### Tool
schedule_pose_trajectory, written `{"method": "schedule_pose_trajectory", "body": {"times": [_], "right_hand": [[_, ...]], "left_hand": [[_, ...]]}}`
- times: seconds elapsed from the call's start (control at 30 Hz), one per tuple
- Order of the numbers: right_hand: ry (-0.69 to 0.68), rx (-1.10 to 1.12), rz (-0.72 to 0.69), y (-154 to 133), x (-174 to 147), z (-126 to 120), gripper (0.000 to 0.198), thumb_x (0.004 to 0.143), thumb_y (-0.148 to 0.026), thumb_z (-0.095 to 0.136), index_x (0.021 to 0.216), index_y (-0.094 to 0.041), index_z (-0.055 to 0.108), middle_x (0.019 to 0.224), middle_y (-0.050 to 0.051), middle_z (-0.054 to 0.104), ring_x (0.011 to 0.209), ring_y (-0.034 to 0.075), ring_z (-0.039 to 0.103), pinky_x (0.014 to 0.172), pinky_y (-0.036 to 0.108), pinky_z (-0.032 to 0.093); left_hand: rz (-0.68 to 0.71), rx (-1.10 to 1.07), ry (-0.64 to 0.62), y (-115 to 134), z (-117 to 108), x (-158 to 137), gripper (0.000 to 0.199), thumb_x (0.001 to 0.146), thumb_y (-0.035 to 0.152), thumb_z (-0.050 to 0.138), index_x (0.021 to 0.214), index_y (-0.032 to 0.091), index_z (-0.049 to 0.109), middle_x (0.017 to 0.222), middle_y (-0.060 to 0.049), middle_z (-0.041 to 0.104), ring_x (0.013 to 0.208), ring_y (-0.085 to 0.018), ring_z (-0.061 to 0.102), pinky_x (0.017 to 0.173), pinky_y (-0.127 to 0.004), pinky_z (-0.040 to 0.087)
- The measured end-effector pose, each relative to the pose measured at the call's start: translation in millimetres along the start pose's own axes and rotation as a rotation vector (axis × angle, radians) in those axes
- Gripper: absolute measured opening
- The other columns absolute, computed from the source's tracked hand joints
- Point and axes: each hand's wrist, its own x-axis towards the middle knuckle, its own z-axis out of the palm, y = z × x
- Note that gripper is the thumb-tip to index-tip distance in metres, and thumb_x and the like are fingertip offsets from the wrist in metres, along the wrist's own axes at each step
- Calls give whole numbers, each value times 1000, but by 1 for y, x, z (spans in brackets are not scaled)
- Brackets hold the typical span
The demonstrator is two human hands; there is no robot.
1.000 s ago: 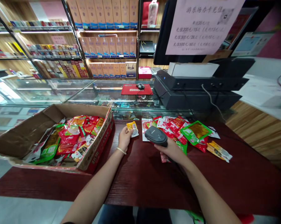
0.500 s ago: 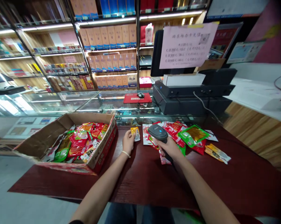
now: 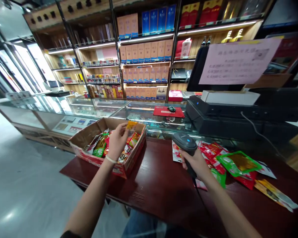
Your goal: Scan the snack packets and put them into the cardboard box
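My left hand (image 3: 117, 140) is raised over the cardboard box (image 3: 136, 161), its fingers pinching a small yellow snack packet (image 3: 131, 124). Red, green and white snack packets (image 3: 99, 147) fill the box beneath it. My right hand (image 3: 194, 162) grips the handle of a black barcode scanner (image 3: 185, 142), whose head points up and to the left. A pile of snack packets (image 3: 214, 155) lies on the table behind and to the right of the scanner. On top of that pile rests a green-edged packet (image 3: 239, 162).
The dark red table (image 3: 156, 185) meets a glass display counter (image 3: 139, 110). A red mat (image 3: 161, 111) with a mouse (image 3: 171, 108) lies on the counter. To the right stands a monitor with a pink notice (image 3: 238, 62). The scanner's cable (image 3: 200, 196) trails over the table.
My left hand has carried the yellow packet from the table to above the box. My right hand still holds the scanner. The view has swung left.
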Motion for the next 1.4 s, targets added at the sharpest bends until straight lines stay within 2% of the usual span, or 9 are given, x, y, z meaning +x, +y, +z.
{"method": "schedule_pose_trajectory", "body": {"times": [0.1, 0.2, 0.3, 0.43, 0.6, 0.73, 1.03, 1.27, 1.4], "right_hand": [[16, 5, 4, -7, 1, 14, 46, 75, -58, 74, 58, -19, 55, 45, 0, 55, 35, 13, 52, 35, 23, 40], [22, 39, 8, -9, 1, 21, 44, 73, -58, 75, 64, -19, 57, 49, -1, 55, 36, 12, 52, 35, 23, 41], [25, 40, 13, -9, 0, 22, 43, 75, -57, 74, 65, -19, 56, 49, -2, 55, 36, 12, 52, 35, 22, 41], [41, 46, 32, -10, -7, 13, 40, 76, -55, 74, 68, -20, 57, 48, -3, 54, 36, 11, 51, 35, 22, 41], [113, 36, 92, -7, -24, -12, 37, 75, -51, 74, 68, -20, 56, 47, -4, 54, 35, 11, 50, 34, 21, 39], [196, 57, 141, 1, -43, -40, 39, 72, -52, 75, 66, -21, 53, 45, -5, 52, 32, 11, 47, 31, 22, 37], [334, -12, 157, 23, -87, -108, 38, 73, -51, 74, 68, -21, 52, 47, -5, 53, 33, 10, 48, 32, 21, 37], [385, 19, 187, 39, -99, -133, 36, 74, -50, 74, 71, -21, 52, 49, -5, 53, 34, 11, 50, 33, 21, 39], [396, 40, 208, 41, -95, -132, 36, 72, -50, 75, 71, -22, 52, 47, -5, 53, 33, 12, 49, 32, 22, 39]], "left_hand": [[-11, 223, 50, -36, -37, 7, 44, 87, 24, 57, 132, 22, 59, 130, -10, 66, 121, -26, 63, 106, -44, 46], [-43, 240, 20, -60, -53, 6, 43, 88, 25, 54, 130, 19, 60, 131, -12, 66, 122, -25, 62, 107, -44, 45], [-45, 197, -10, -59, -52, 1, 34, 90, 29, 53, 119, 18, 66, 118, -11, 72, 110, -23, 67, 101, -41, 50], [-29, 161, -62, -32, -34, -7, 32, 90, 35, 55, 115, 19, 68, 110, -9, 74, 102, -23, 69, 94, -38, 53], [40, 92, -212, 7, 12, -26, 28, 91, 36, 55, 109, 22, 71, 105, -5, 75, 96, -21, 69, 89, -33, 53], [79, -81, -451, 25, 76, -58, 23, 87, 33, 59, 104, 23, 72, 102, -5, 75, 90, -22, 68, 87, -33, 53], [169, -183, -837, 19, 228, -120, 16, 79, 26, 68, 94, 23, 70, 95, -7, 71, 89, -24, 65, 84, -34, 50], [374, 190, -1051, 11, 262, -155, 67, 62, 33, 86, 123, 15, 63, 125, -20, 60, 116, -37, 55, 101, -48, 45], [358, 251, -989, 8, 265, -174, 40, 80, 23, 70, 119, 16, 64, 122, -20, 62, 116, -35, 57, 97, -45, 46]]}}
